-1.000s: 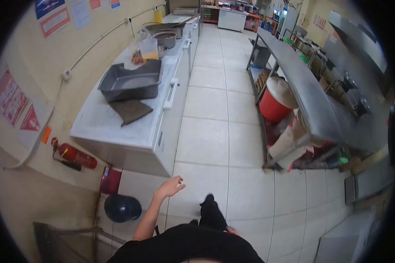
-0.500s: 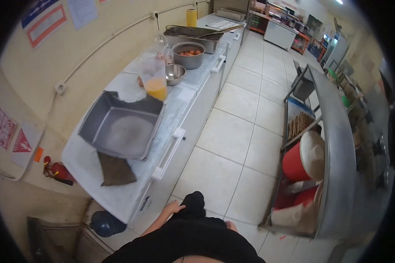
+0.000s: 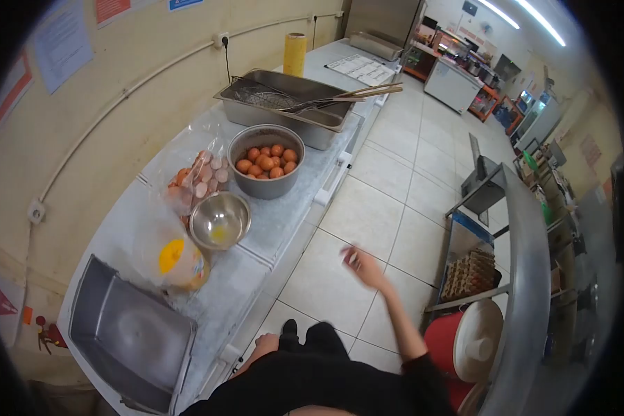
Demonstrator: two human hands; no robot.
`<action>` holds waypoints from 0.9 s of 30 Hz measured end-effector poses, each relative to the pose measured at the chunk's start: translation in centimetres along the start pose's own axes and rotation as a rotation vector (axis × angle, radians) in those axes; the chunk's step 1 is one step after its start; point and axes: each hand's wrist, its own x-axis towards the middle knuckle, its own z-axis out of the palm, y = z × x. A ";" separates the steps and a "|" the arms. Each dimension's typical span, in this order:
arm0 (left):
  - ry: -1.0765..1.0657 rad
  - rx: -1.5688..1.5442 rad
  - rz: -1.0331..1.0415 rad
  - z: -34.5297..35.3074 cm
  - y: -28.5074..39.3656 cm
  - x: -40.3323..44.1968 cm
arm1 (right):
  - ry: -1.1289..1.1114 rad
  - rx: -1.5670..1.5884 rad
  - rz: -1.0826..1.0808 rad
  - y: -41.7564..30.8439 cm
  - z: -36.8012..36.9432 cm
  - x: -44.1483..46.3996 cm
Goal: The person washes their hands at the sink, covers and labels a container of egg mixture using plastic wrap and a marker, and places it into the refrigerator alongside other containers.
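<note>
Facing a pot [image 3: 265, 188] of eggs [image 3: 265, 163]

Your right hand [image 3: 362, 267] hung over the floor [image 3: 374, 194], half-curled and empty; your left hand [image 3: 265, 344] hung near your leg [image 3: 324, 340], its grip unclear. The pot stood on the surface [image 3: 262, 232], beside a metal bowl [image 3: 218, 213].

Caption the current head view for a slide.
Right hand out over the floor, left hand by the counter, where a pot of eggs, a bowl and a tub stand.
</note>
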 end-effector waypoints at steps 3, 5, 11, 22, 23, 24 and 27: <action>0.030 -0.056 -0.140 -0.4 -0.4 6.3 | 0.124 -0.002 -0.197 -2.6 -9.3 13.2; -0.035 -0.164 -0.319 -1.5 0.1 10.4 | 0.198 -0.061 -0.319 -2.4 -14.3 22.5; 0.085 -0.503 -0.800 -1.8 1.6 18.0 | 0.329 -0.228 -0.632 5.0 -21.9 58.2; 0.720 -1.340 -1.409 -11.1 24.3 25.9 | 0.250 -0.832 -0.857 11.8 -18.7 97.8; 0.801 -1.379 -1.452 -11.8 25.8 25.4 | 0.189 -0.804 -0.915 11.3 -18.7 98.2; 1.047 -1.288 -1.546 -6.3 25.4 27.6 | 0.026 -0.740 -0.796 10.7 -19.0 98.0; 1.438 -1.180 -1.591 -9.9 25.5 23.6 | 0.078 -0.769 -0.786 10.3 -19.2 97.4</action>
